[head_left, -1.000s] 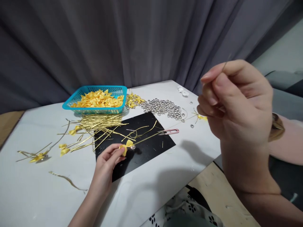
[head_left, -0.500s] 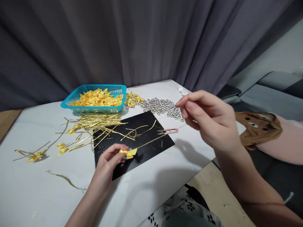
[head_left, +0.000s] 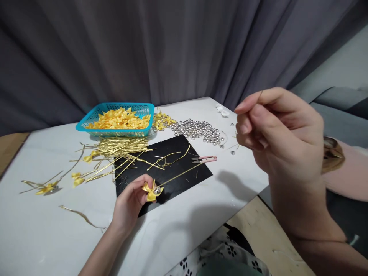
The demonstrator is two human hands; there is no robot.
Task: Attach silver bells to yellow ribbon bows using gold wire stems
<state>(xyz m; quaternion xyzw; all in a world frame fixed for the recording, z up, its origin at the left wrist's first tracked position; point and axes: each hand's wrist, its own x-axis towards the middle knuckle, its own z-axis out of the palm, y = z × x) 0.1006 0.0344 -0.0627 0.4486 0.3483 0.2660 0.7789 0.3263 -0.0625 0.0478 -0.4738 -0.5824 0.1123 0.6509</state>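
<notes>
My left hand [head_left: 130, 205] pinches a small yellow ribbon bow [head_left: 151, 190] with a silver bead at its middle, held just above the black mat [head_left: 172, 184]. A gold wire [head_left: 184, 173] runs from the bow up and to the right. My right hand [head_left: 280, 134] is raised near the camera, its thumb and forefinger pinched on the thin end of a wire that pokes out above the fingers.
A teal basket [head_left: 115, 120] of yellow bows stands at the back of the white table [head_left: 43, 230]. In front of it lie a bundle of gold wires [head_left: 120, 147], several finished bows [head_left: 46, 188], a heap of silver beads [head_left: 198, 130] and pink snips [head_left: 205, 158].
My right hand rose and came back toward the camera after dipping toward the beads. My left hand drew the bow slightly nearer and turned it, so the bead faces up.
</notes>
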